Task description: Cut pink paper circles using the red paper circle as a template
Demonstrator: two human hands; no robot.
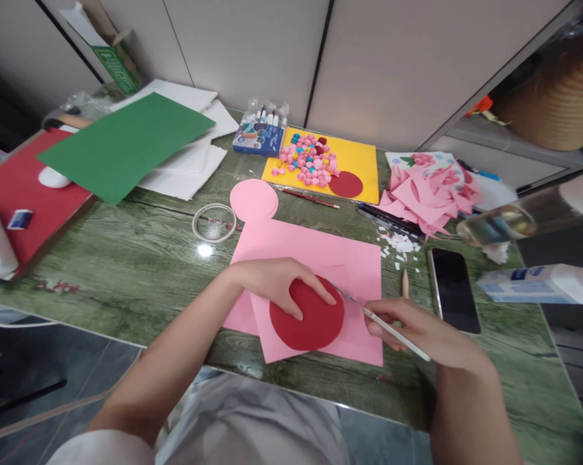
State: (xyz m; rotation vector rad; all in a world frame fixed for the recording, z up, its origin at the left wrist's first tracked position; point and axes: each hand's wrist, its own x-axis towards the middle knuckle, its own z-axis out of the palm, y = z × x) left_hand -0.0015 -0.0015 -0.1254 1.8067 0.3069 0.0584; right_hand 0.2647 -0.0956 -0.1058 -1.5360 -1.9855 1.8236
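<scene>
My left hand (291,284) lies with spread fingers on a red paper circle (315,323), pressing it against a pink paper sheet (364,342). Gripped in my right hand (412,323) is a craft knife (398,332) with a slim white handle and a thin metal blade. Its tip meets the pink sheet at the circle's upper right edge. A faint line runs across the pink paper just above the circle. Another pink sheet (320,242) lies underneath. Pink paper circles (253,200) rest at that sheet's upper left corner.
Nearby are a tape roll (193,224), a pencil (311,197), a phone (452,290) and paper scraps (398,244). Behind lie yellow paper (364,158) with pompoms, a marker pack (260,132), pink offcuts (427,197) and green paper (131,142). Bottles (538,284) stand at right.
</scene>
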